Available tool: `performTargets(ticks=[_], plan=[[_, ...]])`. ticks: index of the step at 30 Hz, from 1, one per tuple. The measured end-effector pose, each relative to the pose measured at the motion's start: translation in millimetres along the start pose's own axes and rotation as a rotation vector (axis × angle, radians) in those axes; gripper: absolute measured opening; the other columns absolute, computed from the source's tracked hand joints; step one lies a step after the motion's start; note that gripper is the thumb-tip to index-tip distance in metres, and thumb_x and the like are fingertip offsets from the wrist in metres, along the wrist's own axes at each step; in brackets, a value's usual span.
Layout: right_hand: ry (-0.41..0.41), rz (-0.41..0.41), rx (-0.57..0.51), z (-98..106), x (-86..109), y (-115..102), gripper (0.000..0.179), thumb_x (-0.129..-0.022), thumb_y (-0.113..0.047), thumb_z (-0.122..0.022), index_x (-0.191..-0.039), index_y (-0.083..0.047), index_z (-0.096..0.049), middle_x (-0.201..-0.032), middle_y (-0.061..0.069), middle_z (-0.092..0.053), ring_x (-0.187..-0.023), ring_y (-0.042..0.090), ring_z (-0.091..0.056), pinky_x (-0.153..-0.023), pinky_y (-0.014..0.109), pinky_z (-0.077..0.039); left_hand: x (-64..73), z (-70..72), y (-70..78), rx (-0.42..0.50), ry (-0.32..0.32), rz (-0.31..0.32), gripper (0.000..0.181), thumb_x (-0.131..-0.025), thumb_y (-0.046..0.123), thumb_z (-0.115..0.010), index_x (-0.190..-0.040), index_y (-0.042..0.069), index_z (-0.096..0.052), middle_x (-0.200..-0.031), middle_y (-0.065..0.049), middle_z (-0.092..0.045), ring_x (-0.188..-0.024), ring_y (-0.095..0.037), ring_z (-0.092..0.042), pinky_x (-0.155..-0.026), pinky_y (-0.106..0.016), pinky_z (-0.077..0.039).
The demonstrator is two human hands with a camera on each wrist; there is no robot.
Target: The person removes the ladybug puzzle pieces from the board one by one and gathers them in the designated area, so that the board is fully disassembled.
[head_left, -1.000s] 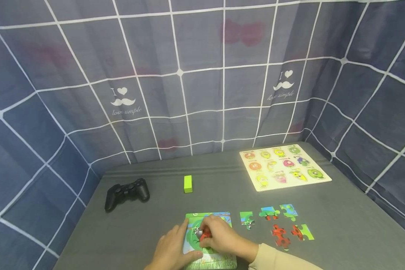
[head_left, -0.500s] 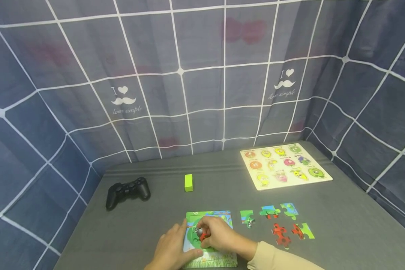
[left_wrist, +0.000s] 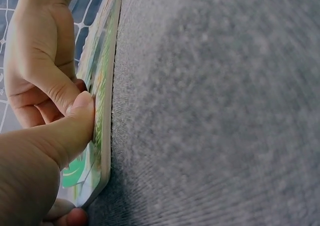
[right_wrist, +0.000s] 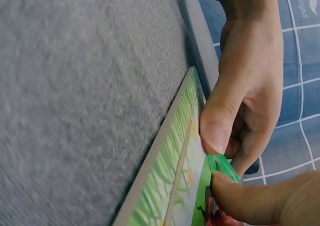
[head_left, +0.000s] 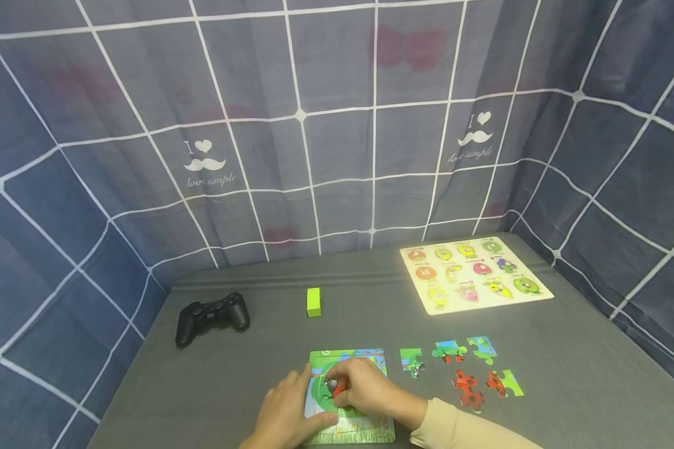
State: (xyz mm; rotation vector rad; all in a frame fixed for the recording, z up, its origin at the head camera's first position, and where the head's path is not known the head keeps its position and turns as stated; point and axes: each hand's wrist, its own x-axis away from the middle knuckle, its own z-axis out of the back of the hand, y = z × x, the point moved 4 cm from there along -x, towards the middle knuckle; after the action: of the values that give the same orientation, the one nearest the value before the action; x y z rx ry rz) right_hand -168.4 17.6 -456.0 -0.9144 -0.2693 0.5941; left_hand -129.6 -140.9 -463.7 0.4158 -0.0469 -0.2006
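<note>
A square jigsaw puzzle board (head_left: 365, 436) with a green printed picture lies at the front of the table. My left hand (head_left: 286, 405) rests along its left side, fingers extended at the edge and thumb lying on the surface. With thumb and fingers, my right hand (head_left: 365, 388) pinches a red and grey ladybug puzzle piece (head_left: 334, 387) over the board's middle. In the right wrist view, a green part (right_wrist: 225, 168) shows tilted up by the right thumb. My left thumb (left_wrist: 75, 110) sits near the board's front in the left wrist view. Fingers hide much of the held piece.
Several loose puzzle pieces (head_left: 467, 388) lie right of the board. A fruit picture board (head_left: 466, 299) stands farther back on the right. Left of centre are a lime-green block (head_left: 313, 303) and a black game controller (head_left: 210, 318). A checked curtain (head_left: 337, 149) surrounds the table.
My right fingers have shifted slightly on the ladybug piece, which has turned and moved a little over the board. The left hand stays in place.
</note>
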Motion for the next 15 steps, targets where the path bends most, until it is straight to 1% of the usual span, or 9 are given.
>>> performTargets(ticks=[4,6,11,14,15], plan=[[0.005,-0.001,-0.025,1.2,0.0,2.0,0.035,-0.077,0.001,-0.077,-0.111,0.004,-0.069,-0.065,-0.003,-0.065,-0.049,-0.002,-0.057,-0.052,0.014,-0.050,1.3,1.3,2.5,0.006,0.016,-0.003,0.107,-0.068,0.072,-0.072,-0.141,-0.002,-0.048,-0.114,-0.011,-0.061,-0.098,-0.029,-0.060,-0.085,-0.056,-0.048],[0.021,0.017,-0.014,1.9,0.0,2.2,0.033,-0.078,0.000,-0.078,-0.109,0.005,-0.068,-0.065,-0.003,-0.065,-0.047,-0.004,-0.057,-0.051,0.014,-0.049,2.3,1.6,3.2,0.006,0.031,-0.009,0.106,-0.068,0.072,-0.073,-0.140,-0.002,-0.049,-0.113,-0.011,-0.061,-0.097,-0.028,-0.060,-0.084,-0.055,-0.048],[0.057,0.096,0.083,2.4,-1.4,0.9,0.024,-0.077,-0.006,-0.079,-0.097,-0.001,-0.068,-0.065,-0.005,-0.064,-0.048,-0.011,-0.053,-0.051,0.012,-0.047,3.3,1.2,1.6,-0.006,0.063,-0.013,0.105,-0.068,0.072,-0.073,-0.139,-0.002,-0.050,-0.113,-0.010,-0.062,-0.096,-0.028,-0.061,-0.083,-0.053,-0.048],[0.061,0.130,0.131,1.7,-1.9,1.4,0.020,-0.077,-0.009,-0.079,-0.094,-0.004,-0.069,-0.063,-0.006,-0.064,-0.048,-0.013,-0.050,-0.052,0.010,-0.046,3.5,0.8,0.7,-0.007,0.068,-0.014,0.106,-0.067,0.073,-0.072,-0.139,-0.002,-0.050,-0.112,-0.010,-0.062,-0.095,-0.027,-0.061,-0.083,-0.053,-0.048],[0.057,0.138,0.132,1.4,-1.8,1.7,0.019,-0.078,-0.009,-0.079,-0.094,-0.003,-0.070,-0.063,-0.006,-0.064,-0.048,-0.013,-0.050,-0.052,0.010,-0.047,3.4,0.5,0.3,-0.005,0.068,-0.015,0.105,-0.068,0.073,-0.073,-0.139,-0.002,-0.051,-0.112,-0.010,-0.062,-0.094,-0.027,-0.061,-0.082,-0.053,-0.048]])
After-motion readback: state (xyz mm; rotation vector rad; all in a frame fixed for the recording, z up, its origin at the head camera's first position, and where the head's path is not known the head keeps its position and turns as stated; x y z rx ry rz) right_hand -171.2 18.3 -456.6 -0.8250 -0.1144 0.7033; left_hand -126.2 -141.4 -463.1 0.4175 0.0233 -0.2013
